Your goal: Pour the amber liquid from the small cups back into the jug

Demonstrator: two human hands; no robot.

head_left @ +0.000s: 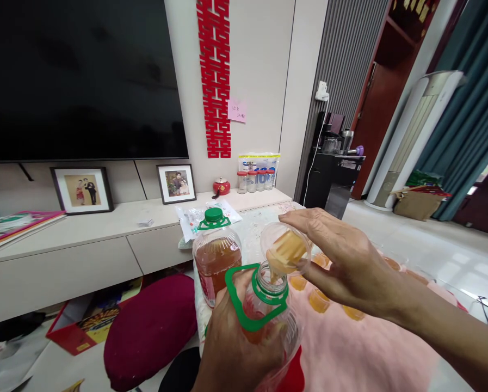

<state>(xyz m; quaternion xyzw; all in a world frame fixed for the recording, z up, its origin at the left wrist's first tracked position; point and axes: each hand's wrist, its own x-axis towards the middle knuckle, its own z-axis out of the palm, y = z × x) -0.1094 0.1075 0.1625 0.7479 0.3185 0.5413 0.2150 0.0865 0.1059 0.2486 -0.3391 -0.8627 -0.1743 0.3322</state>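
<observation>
The left hand (231, 343) grips the open bottle (285, 326) just in front of the capped bottle (217, 256), while the right hand (350, 267) clasps a cup (286, 247) tilted over the open bottle's mouth, amber liquid running in.

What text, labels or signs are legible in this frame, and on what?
"囍", repeated: red wall cut-out.
Pink note: handwriting too small to read.
Packet behind jars: print blurred.
Bottle in left hand: red label unreadable.
Cup in right hand: no text.
</observation>
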